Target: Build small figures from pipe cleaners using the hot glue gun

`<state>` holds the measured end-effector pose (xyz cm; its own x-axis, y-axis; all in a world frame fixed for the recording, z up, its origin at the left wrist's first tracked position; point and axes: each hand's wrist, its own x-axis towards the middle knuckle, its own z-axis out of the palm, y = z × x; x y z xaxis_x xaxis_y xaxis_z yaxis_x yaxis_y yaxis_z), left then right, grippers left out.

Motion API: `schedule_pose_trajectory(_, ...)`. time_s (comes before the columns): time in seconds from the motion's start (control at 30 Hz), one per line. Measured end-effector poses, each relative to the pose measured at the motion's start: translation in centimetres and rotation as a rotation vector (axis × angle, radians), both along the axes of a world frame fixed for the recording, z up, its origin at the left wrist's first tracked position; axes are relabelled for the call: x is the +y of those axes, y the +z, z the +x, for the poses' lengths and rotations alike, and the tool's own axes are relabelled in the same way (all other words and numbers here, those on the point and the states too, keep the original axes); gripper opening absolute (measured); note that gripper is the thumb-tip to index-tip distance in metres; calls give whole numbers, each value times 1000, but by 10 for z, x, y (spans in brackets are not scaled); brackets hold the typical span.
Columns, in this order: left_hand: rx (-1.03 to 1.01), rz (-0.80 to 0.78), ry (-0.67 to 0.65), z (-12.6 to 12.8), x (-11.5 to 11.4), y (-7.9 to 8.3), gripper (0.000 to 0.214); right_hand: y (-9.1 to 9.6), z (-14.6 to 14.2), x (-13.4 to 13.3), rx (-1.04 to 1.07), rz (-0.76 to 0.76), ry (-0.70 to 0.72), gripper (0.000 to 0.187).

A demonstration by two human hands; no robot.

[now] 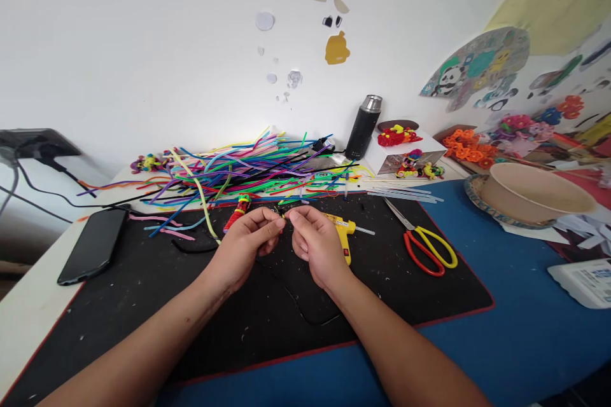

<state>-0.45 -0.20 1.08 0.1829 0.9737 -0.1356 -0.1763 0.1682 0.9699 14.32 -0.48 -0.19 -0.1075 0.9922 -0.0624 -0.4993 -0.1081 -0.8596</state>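
My left hand (248, 241) and my right hand (315, 241) meet over the black mat (143, 286), fingertips pinched together on a small yellow-green piece of pipe cleaner (285, 215) held between them. Just behind my right hand lies a yellow glue gun (344, 229), its black cord trailing toward me across the mat. A red pipe-cleaner figure (238, 208) lies beyond my left hand. A big heap of coloured pipe cleaners (238, 168) spreads across the back of the mat.
Red-and-yellow scissors (427, 247) lie right of the glue gun, with clear glue sticks (405, 194) behind them. A black phone (93, 245) rests at the left, a black flask (363, 127) at the back, a tan bowl (529, 194) at right, finished pipe-cleaner flowers beyond.
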Motion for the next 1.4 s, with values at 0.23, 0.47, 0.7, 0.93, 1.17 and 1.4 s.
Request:
schedule_pose_trajectory(0.23,32,16,-7,1,-1,2,32,-3,-1,1,-22,-13,10,36)
schedule_pose_trajectory(0.47,53,15,-6,-1,-1,-1,31,-1,0,0,-25,-13,9,34)
schedule_pose_trajectory(0.7,59,19,-11,0,0,-2,32,-3,0,1,-25,-6,16,34)
schedule_pose_trajectory(0.93,46,20,-13,0,-1,-3,30,-3,0,1,-21,-16,23,34)
schedule_pose_trajectory(1.17,52,22,-13,0,0,-3,31,-2,0,1,-10,-16,15,35)
schedule_pose_trajectory(1.4,60,21,-26,-2,-1,-6,30,-2,0,1,-9,-23,17,35)
